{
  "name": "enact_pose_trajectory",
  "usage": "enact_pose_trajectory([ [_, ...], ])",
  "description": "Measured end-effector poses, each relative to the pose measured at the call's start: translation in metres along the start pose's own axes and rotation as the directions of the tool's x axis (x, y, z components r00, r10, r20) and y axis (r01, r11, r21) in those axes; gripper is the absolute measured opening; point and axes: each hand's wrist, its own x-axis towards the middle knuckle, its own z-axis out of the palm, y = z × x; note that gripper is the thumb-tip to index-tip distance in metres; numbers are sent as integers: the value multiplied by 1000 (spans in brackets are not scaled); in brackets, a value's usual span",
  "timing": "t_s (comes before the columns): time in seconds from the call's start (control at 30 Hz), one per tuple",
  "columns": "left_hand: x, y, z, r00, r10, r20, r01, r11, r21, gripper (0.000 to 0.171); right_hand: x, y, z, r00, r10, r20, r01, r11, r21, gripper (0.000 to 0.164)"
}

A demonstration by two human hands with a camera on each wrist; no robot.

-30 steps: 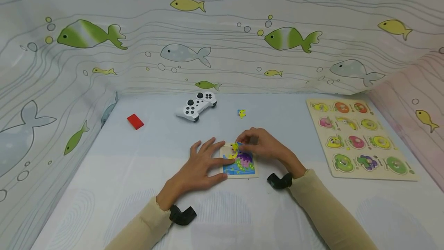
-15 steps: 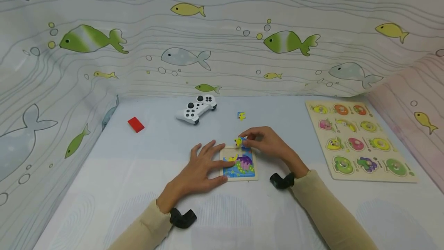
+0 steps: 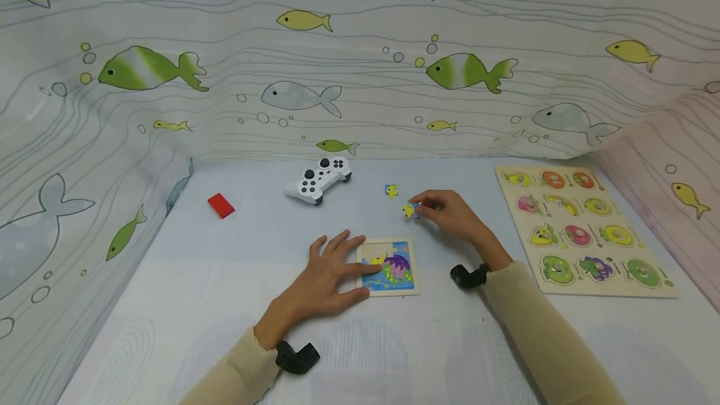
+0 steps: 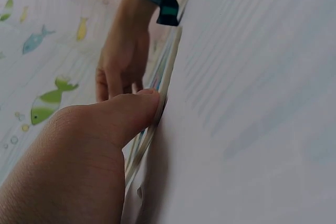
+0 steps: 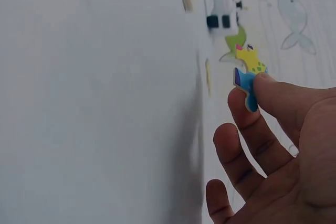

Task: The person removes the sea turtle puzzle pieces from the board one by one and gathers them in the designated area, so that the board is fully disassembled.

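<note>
A small jigsaw puzzle (image 3: 400,267) in a pale wooden frame lies on the table, its top left part showing bare wood. My left hand (image 3: 323,277) rests over its left side with fingers spread, the index finger reaching onto the picture. In the left wrist view the thumb (image 4: 139,106) presses at the frame's edge. Beyond the puzzle's top right corner, my right hand (image 3: 447,214) pinches a yellow and blue puzzle piece (image 5: 249,77) between thumb and index finger. Another yellow and blue piece (image 3: 391,190) lies on the table a little farther back.
At the back stands a white game controller (image 3: 319,180), with a red rectangular block (image 3: 221,205) to its left. A wooden fruit puzzle board (image 3: 582,230) lies at the right. A fish-patterned curtain (image 3: 365,61) closes off the back and sides.
My right hand has lifted the puzzle piece off the frame and carried it back and to the right. The left hand has stayed on the puzzle.
</note>
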Motion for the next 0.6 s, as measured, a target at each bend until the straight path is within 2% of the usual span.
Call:
enact_pose_trajectory([
  [0.17, 0, 1, -1, 1000, -11, 5, 11, 1000, -8, 43, 12, 10, -10, 999, 54, 5, -54, 998, -44, 23],
  [0.3, -2, 1, -1, 1000, -14, 5, 14, 1000, -10, 43, 22, 16, -14, 997, 62, 36, -59, 995, -81, 24],
  [0.6, -1, 0, 0, 1000, -1, -7, 1, 1000, -15, 42, 38, 8, -23, 991, 81, 105, -67, 989, -130, 27],
])
